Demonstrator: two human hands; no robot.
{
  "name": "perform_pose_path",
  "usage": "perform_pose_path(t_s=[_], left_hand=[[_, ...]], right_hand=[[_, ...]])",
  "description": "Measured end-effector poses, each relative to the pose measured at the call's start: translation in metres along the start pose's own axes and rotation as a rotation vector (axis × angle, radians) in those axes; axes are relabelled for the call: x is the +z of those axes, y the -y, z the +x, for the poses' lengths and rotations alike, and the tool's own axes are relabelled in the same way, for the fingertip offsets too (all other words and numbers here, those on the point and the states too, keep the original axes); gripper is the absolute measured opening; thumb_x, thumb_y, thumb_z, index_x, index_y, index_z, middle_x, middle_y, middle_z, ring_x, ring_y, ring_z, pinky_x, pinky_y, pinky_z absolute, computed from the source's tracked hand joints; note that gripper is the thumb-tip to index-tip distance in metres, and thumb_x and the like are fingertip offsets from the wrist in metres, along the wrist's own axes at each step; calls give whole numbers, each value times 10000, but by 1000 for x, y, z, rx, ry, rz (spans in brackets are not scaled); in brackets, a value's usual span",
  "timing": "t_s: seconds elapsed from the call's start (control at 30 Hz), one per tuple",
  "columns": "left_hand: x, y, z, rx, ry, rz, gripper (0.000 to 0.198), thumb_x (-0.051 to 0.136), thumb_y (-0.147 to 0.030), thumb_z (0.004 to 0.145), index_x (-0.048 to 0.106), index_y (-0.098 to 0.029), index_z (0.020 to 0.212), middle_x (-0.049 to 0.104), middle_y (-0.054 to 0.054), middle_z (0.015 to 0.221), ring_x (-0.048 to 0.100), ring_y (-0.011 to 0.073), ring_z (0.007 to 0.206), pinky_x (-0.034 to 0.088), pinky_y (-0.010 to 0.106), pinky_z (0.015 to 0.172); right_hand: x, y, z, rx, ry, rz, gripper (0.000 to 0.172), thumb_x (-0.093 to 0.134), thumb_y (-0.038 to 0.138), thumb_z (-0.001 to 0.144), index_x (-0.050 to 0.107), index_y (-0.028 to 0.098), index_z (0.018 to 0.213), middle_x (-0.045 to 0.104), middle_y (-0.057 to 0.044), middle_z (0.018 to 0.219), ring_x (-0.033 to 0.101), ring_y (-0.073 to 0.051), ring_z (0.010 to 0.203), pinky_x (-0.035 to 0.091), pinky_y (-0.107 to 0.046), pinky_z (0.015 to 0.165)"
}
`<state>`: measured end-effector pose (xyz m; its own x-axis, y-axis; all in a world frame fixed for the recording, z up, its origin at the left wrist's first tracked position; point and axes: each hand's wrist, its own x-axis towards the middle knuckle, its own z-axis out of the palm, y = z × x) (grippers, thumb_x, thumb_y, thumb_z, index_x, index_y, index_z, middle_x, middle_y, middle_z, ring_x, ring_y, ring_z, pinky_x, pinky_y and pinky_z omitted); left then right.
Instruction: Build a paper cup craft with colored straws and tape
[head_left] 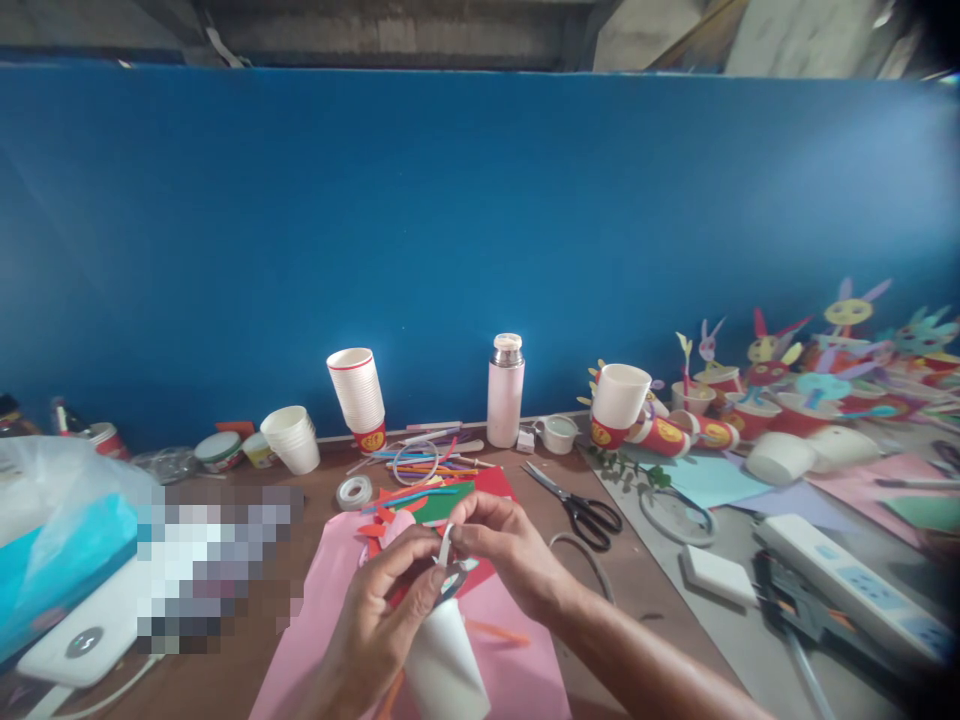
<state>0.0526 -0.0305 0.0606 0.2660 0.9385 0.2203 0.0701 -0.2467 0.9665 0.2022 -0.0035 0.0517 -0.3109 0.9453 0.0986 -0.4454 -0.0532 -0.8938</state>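
Note:
Both hands meet over the pink paper (315,590), close together. A thin white strip (445,543) shows between their fingertips. My left hand (386,600) is closed, with thumb and forefinger pinched at the strip's lower end. The fingers of my right hand (499,540) pinch its upper end. Just under the fingertips is a small dark and whitish piece (454,580), partly hidden, whose kind I cannot make out. Below the hands a white paper cup (450,665) leans at a tilt; whether the left hand touches it I cannot tell.
Black scissors (592,515) lie right of the hands. Behind are a tape roll (354,491), coloured sticks (420,465), stacked cups (356,395) and a pink thermos (506,395). Paper-cup rabbits (769,375) and a power strip (855,580) occupy the right; a plastic bag (67,510), the left.

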Motion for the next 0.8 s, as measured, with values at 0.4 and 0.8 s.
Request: perform_pose_path(t_s=[0.4,0.8], left_hand=[[-12,4,0,-79,128,-189,348,404,-371,858,658,-152,947,637,74,867,562,198,764,457,290,722],[1,1,-1,-219,-163,-165,246,651,-400,693,610,-157,683,597,-9,540,579,132,508,499,208,472]], right_hand=[[2,2,-1,-1,-21,-27,203,716,275,634,585,129,684,562,29,558,468,-65,497,343,-198,512],[3,-5,-2,28,57,-84,169,699,282,672,625,134,704,588,21,603,508,-74,548,392,-207,564]])
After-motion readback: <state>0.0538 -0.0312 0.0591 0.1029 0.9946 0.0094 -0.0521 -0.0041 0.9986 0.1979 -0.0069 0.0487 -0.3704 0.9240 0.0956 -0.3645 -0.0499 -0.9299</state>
